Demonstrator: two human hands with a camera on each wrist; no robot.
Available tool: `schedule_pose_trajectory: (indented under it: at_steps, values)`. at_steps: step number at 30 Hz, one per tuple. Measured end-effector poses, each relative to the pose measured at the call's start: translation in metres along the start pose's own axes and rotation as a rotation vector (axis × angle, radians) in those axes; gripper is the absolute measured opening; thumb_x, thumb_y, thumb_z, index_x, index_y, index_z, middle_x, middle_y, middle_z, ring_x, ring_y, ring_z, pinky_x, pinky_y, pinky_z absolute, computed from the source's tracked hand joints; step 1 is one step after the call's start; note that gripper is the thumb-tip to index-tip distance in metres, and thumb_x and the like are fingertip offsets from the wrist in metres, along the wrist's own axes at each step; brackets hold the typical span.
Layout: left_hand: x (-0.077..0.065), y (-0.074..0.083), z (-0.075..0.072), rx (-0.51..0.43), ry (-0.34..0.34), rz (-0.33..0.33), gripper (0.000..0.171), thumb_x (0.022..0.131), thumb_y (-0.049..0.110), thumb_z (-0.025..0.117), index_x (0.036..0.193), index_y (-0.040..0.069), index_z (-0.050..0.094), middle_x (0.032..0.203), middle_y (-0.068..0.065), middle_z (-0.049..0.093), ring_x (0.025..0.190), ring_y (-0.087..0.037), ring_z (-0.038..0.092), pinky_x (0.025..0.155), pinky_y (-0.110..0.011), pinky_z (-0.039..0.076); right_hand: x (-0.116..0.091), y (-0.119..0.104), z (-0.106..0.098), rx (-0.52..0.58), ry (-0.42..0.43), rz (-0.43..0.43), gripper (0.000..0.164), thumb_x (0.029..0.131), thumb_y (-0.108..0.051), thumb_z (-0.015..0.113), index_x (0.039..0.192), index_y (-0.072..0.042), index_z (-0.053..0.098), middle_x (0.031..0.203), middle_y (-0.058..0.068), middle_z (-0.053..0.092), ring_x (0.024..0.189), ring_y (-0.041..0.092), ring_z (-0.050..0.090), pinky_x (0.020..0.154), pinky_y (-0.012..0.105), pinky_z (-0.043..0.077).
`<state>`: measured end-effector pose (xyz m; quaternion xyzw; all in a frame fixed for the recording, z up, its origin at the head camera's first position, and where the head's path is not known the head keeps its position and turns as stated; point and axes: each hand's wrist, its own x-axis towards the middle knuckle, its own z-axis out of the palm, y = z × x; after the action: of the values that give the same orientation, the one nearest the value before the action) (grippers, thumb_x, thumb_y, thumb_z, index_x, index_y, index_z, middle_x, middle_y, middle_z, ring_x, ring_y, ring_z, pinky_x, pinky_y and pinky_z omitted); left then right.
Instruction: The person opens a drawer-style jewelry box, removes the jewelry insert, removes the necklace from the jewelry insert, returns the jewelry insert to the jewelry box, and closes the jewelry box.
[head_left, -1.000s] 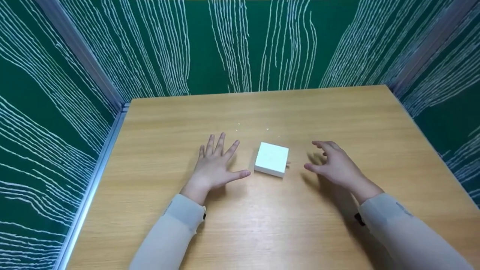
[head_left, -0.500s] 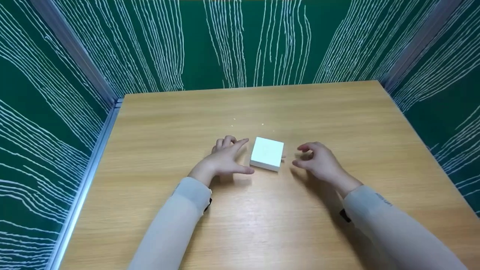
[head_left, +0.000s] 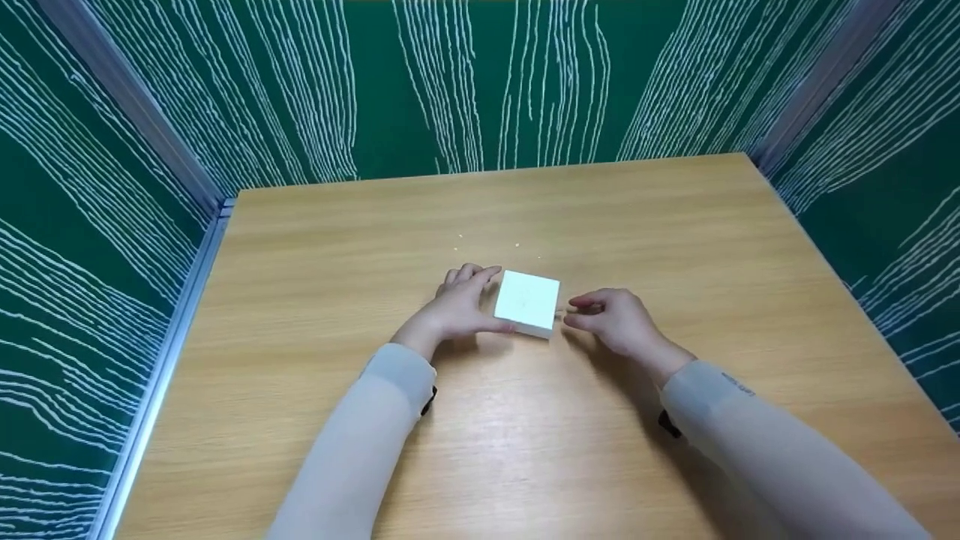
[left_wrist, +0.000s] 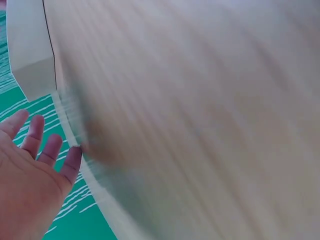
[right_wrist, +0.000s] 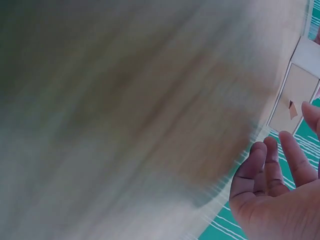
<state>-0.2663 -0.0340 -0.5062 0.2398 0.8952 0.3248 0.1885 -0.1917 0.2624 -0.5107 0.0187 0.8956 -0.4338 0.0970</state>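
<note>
A white square box (head_left: pixel 527 299) lies flat on the wooden table, with a small tab (head_left: pixel 559 315) sticking out of its right side. In the right wrist view that side is a beige panel (right_wrist: pixel 295 90) framed by white walls, like a drawer front, with a brown tab (right_wrist: pixel 293 110) at its middle. My left hand (head_left: pixel 463 304) spans the box's left side, its thumb at the front edge and its index finger by the far left corner; firm contact cannot be made out. Just right of the tab, my right hand (head_left: pixel 619 321) holds thumb and index finger apart.
The wooden table (head_left: pixel 337 247) has a few tiny white specks (head_left: pixel 517 244) beyond the box. Green walls (head_left: pixel 405 90) with white wavy lines enclose its back and sides. A metal rail (head_left: pixel 161 360) runs along the left edge.
Both hands have moved inward to the box. The left hand, spread flat one second ago, has turned to bracket the left side; the right fingers have come near the tab.
</note>
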Motion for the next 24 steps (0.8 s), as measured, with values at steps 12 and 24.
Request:
schedule_pose_trajectory:
  at_steps: [12,24]
  values:
    - [0.009,0.0,-0.001,0.011,0.004,0.007,0.101,0.096,0.059,0.087,0.176,0.017,0.042,0.178,-0.005,0.044,0.17,-0.032,0.03,0.142,-0.055,0.026,0.015,-0.004,0.007,-0.009,0.017,0.024,0.027,0.106,-0.025,0.08,0.125,-0.007,0.087,0.135,0.017,0.082,0.134,0.037,0.071,0.116,0.052,0.054]
    - [0.012,0.009,-0.003,0.082,-0.046,-0.007,0.101,0.099,0.054,0.086,0.18,0.025,0.033,0.187,0.002,0.034,0.177,-0.033,0.017,0.143,-0.062,0.018,0.019,-0.007,0.009,-0.071,0.008,0.038,0.017,0.107,-0.017,0.078,0.115,-0.007,0.089,0.123,0.015,0.086,0.102,0.023,0.069,0.082,0.027,0.053]
